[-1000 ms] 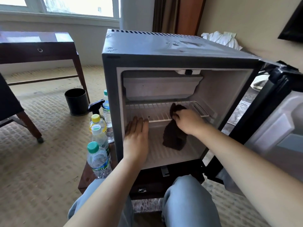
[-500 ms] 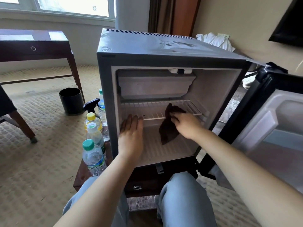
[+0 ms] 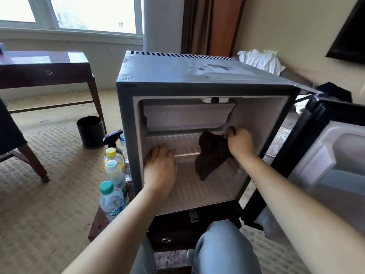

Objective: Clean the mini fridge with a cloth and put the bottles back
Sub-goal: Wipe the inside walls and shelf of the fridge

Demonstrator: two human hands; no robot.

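Observation:
The grey mini fridge (image 3: 197,76) stands open in front of me, its door (image 3: 331,161) swung out to the right. My right hand (image 3: 240,142) grips a dark brown cloth (image 3: 210,155) at the right end of the wire shelf (image 3: 177,142), and the cloth hangs down below the shelf. My left hand (image 3: 161,167) rests with straight fingers on the fridge's left inner edge, fingertips at the shelf front. Several plastic bottles stand outside by the fridge's left side: a green-capped one (image 3: 111,200), a white-capped one (image 3: 115,175) and a yellow-capped one (image 3: 113,158).
A black-nozzled spray bottle (image 3: 114,138) stands behind the bottles. A black bin (image 3: 90,131) sits on the carpet under a dark wooden table (image 3: 45,70). A chair leg (image 3: 33,163) is at the left. White cloth (image 3: 258,60) lies behind the fridge.
My right hand has carried the cloth from the shelf's middle to its right end and upward. My left hand has stayed at the fridge's left edge. The camera has shifted slightly.

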